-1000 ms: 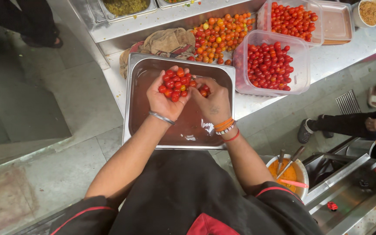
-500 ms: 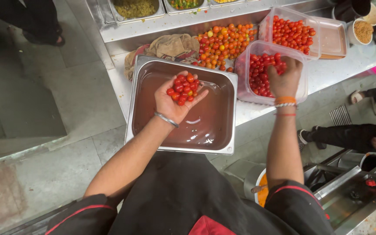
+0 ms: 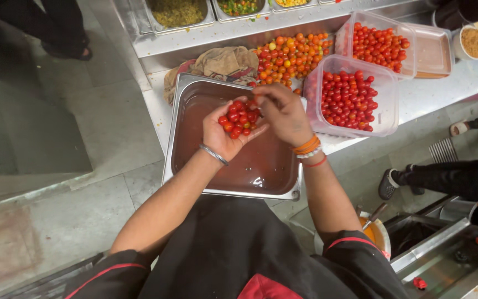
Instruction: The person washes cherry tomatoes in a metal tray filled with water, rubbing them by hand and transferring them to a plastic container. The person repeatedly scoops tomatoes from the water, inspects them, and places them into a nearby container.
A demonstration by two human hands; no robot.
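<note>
Left hand point(image 3: 223, 133): palm up, fingers cupped around a heap of cherry tomatoes point(image 3: 239, 117), a metal bangle point(image 3: 213, 154) at the wrist; the heap rests in the palm, above the steel pan

Right hand point(image 3: 283, 113): bent over the heap, fingertips drawn together at its upper right edge, touching the tomatoes; whether one is pinched cannot be told; orange and white bands point(image 3: 307, 148) and a red thread at the wrist

Steel pan point(image 3: 195, 94): rectangular, deep, directly under both hands, wet reddish floor, otherwise bare

Clear tub point(image 3: 387, 105): just right of the right hand, filled with red tomatoes

Second clear tub point(image 3: 345, 34): beyond the first, further from the hands, also holding red tomatoes

Loose pile of orange and red tomatoes point(image 3: 291, 58): on the counter just beyond the right hand, between the pan and the tubs

Crumpled cloth point(image 3: 225, 60): beyond the left hand, touching the pan's far edge

Empty pink-tinted tray point(image 3: 434, 52): far right of the hands
</note>
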